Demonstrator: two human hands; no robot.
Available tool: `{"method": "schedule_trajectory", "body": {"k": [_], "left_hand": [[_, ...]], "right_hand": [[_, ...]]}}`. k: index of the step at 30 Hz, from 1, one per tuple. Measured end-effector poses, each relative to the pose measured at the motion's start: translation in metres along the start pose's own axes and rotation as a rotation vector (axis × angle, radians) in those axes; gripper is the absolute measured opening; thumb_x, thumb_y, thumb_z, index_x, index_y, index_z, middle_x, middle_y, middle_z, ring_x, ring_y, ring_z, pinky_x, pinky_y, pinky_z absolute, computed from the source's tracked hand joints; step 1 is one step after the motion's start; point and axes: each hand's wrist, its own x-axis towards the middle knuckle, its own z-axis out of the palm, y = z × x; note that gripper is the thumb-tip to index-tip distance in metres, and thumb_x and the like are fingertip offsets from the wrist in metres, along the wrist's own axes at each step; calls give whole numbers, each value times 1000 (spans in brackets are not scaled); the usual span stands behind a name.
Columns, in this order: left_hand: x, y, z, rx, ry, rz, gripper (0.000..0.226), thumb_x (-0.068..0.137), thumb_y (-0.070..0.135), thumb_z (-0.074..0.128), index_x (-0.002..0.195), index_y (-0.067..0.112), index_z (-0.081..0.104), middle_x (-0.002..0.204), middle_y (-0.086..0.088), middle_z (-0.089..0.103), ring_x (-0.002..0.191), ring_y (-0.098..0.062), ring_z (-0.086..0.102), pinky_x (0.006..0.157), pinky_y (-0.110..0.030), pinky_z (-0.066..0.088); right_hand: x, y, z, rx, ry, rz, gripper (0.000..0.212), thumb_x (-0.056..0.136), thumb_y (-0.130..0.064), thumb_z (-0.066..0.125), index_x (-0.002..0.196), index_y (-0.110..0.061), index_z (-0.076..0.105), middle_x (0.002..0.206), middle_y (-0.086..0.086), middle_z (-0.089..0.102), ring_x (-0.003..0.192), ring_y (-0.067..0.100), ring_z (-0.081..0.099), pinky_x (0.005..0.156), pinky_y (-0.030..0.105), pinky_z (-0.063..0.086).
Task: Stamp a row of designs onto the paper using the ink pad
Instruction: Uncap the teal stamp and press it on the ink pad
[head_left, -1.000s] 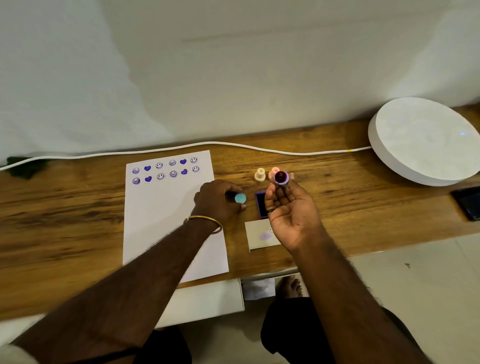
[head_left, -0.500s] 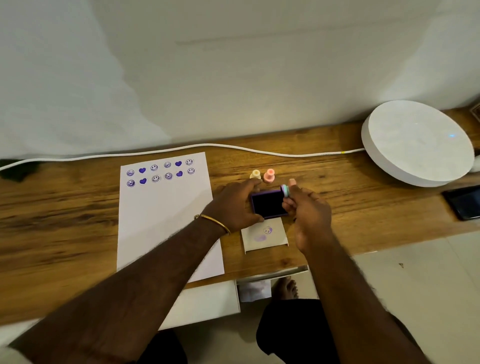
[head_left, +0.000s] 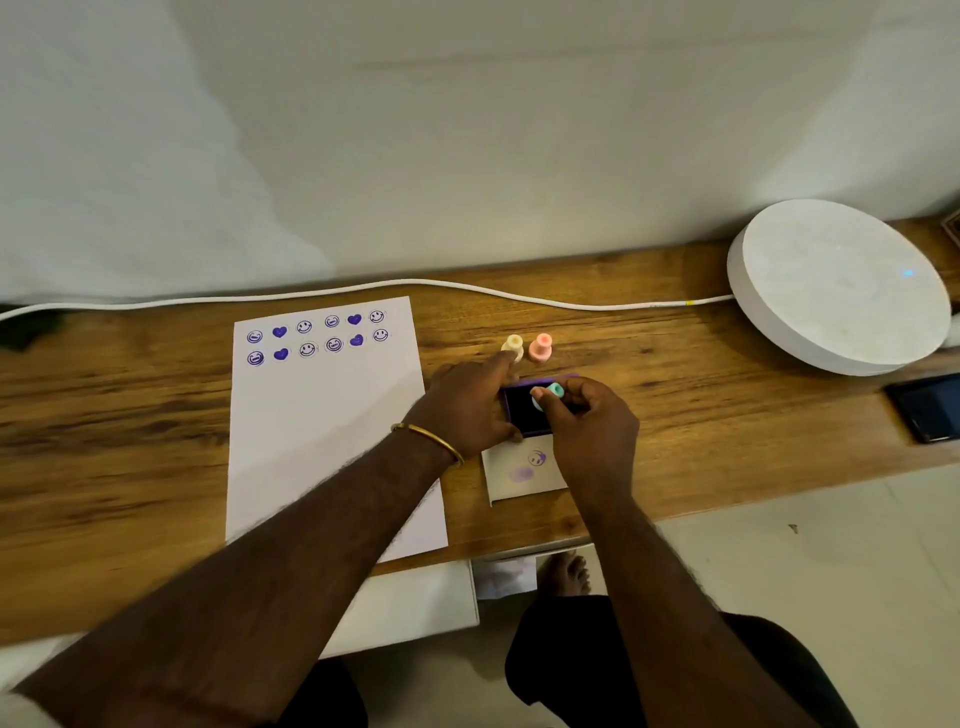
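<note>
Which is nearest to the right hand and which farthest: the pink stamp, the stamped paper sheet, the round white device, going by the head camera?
From the right hand:
1. Pink stamp, just beyond the hand.
2. Paper sheet, to its left.
3. Round white device, far right, by the wall.

Tabletop (head_left: 649, 415) — grained, varnished wood; paper (head_left: 322, 441) at 9 o'clock, matt white; bangle (head_left: 431, 439) — polished metal; ink pad (head_left: 524, 415) surface dark, glossy.

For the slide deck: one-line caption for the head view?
Right hand presses a teal stamp onto the ink pad, steadied by the left hand.
</note>
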Motion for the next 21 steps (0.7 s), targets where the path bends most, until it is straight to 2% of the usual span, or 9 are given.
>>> {"method": "schedule_trajectory", "body": {"k": [4,7,9,13,17,21], "left_hand": [[2,2,0,16,-7,-20,76,70,35,84,134,22,43,129,-2,61,117,-25,56,99,-44,46],[3,4,0,34,1,-32,73,70,34,84,131,21,46,127,-4,62,114,-26,56,97,-44,48],[3,5,0,56,8,-39,72,70,34,84,130,20,46,125,-5,63,111,-26,58,95,-42,49],[4,8,1,100,47,-38,62,74,32,81,125,20,49,116,-6,66,105,-26,60,90,-38,47],[5,10,2,140,77,-41,58,76,31,79,124,19,50,111,-7,67,102,-27,61,89,-39,46],[5,12,4,162,83,-46,58,76,29,79,124,18,50,112,-7,67,100,-27,61,91,-42,46]], "right_hand": [[-2,-1,3,-8,14,2,21,89,-28,69,108,-20,71,95,-6,72,74,-4,59,64,10,44],[-3,-1,6,-40,12,-14,20,89,-28,69,107,-21,71,96,-4,73,82,6,65,74,26,56],[-4,-1,9,-116,13,-35,21,90,-30,67,109,-20,70,98,-2,73,86,11,66,78,33,57],[-7,-3,17,-326,30,-92,24,91,-31,64,112,-19,67,103,1,69,90,15,64,74,30,54],[-10,-8,22,-452,34,-145,28,90,-24,63,117,-15,64,111,7,67,98,22,64,79,37,56],[-5,-10,22,-498,-5,-149,27,85,-18,68,112,-13,66,105,9,68,91,22,65,72,34,55]]}}
